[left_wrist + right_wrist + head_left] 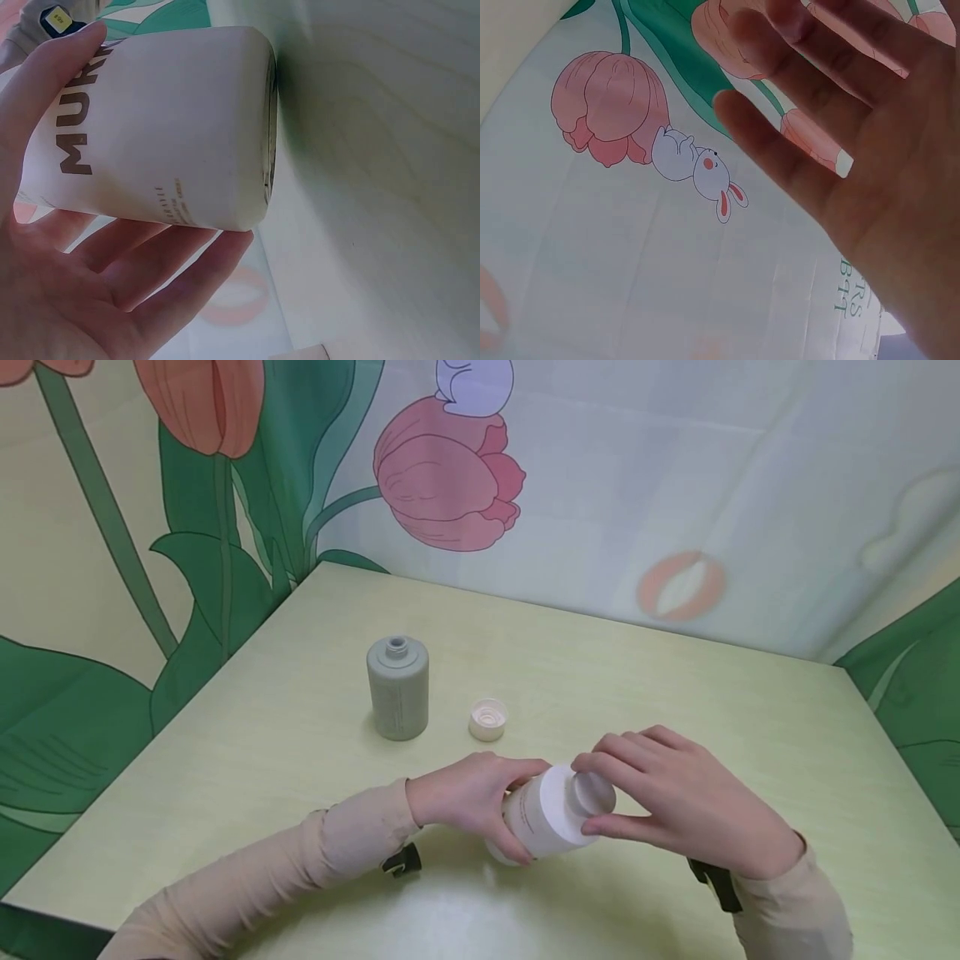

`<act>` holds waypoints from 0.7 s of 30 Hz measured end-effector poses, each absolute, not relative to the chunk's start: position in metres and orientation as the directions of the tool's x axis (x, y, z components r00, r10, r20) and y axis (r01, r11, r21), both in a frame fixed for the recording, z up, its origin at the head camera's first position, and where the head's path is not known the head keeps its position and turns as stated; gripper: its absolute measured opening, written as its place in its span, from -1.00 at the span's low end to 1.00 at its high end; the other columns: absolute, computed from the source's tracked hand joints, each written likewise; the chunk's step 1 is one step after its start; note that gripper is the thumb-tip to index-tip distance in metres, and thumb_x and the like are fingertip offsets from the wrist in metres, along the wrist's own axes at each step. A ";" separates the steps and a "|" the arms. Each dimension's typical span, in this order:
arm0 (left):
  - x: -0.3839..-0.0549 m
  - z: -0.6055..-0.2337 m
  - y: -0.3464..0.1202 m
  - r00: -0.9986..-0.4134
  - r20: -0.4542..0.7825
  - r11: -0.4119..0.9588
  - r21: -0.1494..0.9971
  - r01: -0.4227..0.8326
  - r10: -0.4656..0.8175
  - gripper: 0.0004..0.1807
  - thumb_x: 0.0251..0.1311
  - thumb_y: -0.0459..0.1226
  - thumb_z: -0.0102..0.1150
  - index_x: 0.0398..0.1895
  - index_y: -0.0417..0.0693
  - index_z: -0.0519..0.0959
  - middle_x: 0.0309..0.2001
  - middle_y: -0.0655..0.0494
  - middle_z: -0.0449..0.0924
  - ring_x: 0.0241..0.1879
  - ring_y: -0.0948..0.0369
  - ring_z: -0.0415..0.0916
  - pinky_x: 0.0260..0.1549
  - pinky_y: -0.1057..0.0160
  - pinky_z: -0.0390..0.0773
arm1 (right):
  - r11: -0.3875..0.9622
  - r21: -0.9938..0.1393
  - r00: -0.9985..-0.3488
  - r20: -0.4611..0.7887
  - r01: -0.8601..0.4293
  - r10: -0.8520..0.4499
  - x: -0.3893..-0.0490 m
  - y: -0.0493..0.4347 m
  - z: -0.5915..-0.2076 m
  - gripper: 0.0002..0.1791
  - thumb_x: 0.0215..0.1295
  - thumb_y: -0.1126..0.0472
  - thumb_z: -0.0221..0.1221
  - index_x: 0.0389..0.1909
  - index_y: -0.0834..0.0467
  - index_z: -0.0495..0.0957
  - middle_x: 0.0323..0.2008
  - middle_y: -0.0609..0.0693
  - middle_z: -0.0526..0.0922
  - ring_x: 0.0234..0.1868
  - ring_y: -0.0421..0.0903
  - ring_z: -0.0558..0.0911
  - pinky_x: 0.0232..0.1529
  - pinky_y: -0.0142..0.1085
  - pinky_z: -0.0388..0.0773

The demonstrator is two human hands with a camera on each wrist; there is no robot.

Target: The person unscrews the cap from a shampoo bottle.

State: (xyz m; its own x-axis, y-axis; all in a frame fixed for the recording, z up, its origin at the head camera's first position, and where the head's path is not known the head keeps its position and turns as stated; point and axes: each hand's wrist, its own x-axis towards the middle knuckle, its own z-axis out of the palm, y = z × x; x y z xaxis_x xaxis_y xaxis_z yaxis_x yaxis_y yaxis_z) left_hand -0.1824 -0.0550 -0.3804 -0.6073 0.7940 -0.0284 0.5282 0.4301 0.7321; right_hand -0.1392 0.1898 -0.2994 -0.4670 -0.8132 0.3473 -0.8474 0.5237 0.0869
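Note:
A white bottle [531,820] with a rounded cap [594,793] lies tilted above the table, its cap end toward the right. My left hand [468,797] grips its body, thumb on one side and fingers on the other. Brown lettering marks the white bottle [161,127] in the left wrist view, where the left hand [97,255] is wrapped partly about it. With thumb and fingertips, my right hand [667,793] holds the cap. The right wrist view shows several fingers of the right hand [885,157], but neither the cap nor the bottle.
Upright behind the hands stands a grey-green bottle [400,689] with an uncovered neck. A small white cap [488,720] lies hollow side up beside it. The pale table [637,693] meets a curtain [585,510] printed with tulips and a rabbit.

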 end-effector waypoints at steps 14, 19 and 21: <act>-0.182 -0.379 -0.054 -0.610 -0.043 0.436 0.740 0.513 0.791 -0.22 -0.30 -0.16 0.62 0.12 0.20 0.47 -0.07 0.29 0.66 -0.13 0.40 0.56 -0.05 0.38 0.51 | 0.528 0.124 -0.446 0.396 -0.840 -0.802 -0.132 0.188 -0.296 -0.46 0.41 -0.29 -0.12 0.06 0.01 0.52 -0.14 -0.20 0.58 -0.22 -0.22 0.59 -0.12 -0.28 0.52; -0.182 -0.379 -0.055 -0.611 -0.042 0.432 0.744 0.509 0.791 -0.21 -0.31 -0.16 0.62 0.13 0.21 0.46 -0.06 0.29 0.66 -0.13 0.40 0.56 -0.05 0.38 0.51 | 0.494 0.108 -0.419 0.393 -0.863 -0.818 -0.132 0.189 -0.295 -0.69 0.35 -0.05 0.14 -0.02 0.03 0.53 -0.17 -0.19 0.57 -0.24 -0.21 0.57 -0.11 -0.27 0.53; -0.182 -0.379 -0.055 -0.612 -0.045 0.434 0.745 0.506 0.790 -0.21 -0.31 -0.16 0.62 0.13 0.21 0.46 -0.07 0.30 0.66 -0.13 0.40 0.56 -0.05 0.38 0.51 | 0.478 0.069 -0.427 0.349 -0.876 -0.834 -0.131 0.191 -0.293 -0.62 0.22 0.07 0.26 0.06 -0.01 0.51 -0.05 -0.17 0.57 -0.15 -0.20 0.58 -0.07 -0.25 0.54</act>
